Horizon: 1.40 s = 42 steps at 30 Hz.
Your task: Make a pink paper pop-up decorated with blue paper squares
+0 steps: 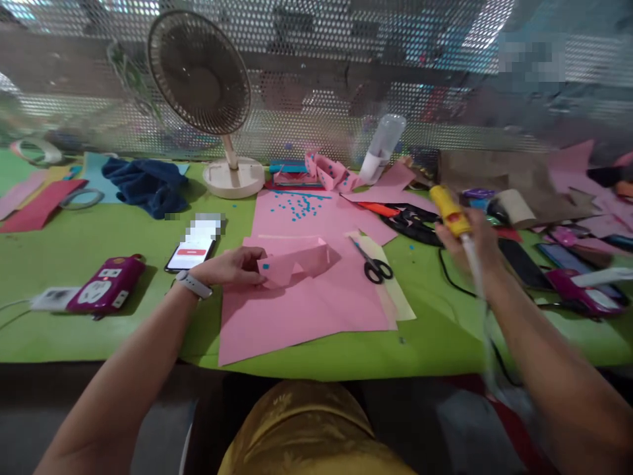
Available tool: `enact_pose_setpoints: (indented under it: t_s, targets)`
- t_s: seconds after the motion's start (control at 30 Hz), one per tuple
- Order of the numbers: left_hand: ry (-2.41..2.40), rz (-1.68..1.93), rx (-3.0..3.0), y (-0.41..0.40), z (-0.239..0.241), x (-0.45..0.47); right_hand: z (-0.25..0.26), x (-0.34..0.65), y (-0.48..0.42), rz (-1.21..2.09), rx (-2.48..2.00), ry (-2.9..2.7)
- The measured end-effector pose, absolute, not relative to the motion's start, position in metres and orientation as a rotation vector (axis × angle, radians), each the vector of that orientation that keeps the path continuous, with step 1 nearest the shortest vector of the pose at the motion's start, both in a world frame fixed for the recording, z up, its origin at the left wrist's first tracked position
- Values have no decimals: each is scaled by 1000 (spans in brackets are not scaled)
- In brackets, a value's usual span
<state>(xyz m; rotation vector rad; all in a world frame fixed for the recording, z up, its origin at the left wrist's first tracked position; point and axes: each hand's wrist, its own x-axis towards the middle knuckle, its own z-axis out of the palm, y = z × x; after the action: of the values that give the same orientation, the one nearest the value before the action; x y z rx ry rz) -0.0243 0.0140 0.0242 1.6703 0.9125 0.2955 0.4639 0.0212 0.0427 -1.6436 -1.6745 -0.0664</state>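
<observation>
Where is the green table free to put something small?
Bare table shows between the blue cloth and left purple socket, and between the yellow sheet and white cord. The right end is crowded with phones and paper.

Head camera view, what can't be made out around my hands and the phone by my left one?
In the head view:
Folded pink paper: left end hidden by the left hand.
Right hand: blurred; the yellow tool hides part of its grip.
Phone: screen text too small, partly pixelated.
Right forearm: cut off by the right edge.
</observation>
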Motion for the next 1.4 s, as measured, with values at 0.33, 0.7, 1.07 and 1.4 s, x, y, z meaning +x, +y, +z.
enact_pose_setpoints:
  t_s: [0.33, 0.7, 1.07, 1.4]
  targets:
    - [898, 317, 1546, 13, 30, -21, 5, 507, 51, 201, -1819, -2027]
    - [909, 297, 1557, 14, 27, -20, 42, 397, 31, 42, -1628, -2402]
    - [922, 271, 1609, 11, 30, -20, 21, 349, 47, 34, -1693, -2488]
    - [909, 286, 1632, 12, 28, -20, 20, 345, 47, -126, -1675, -2584]
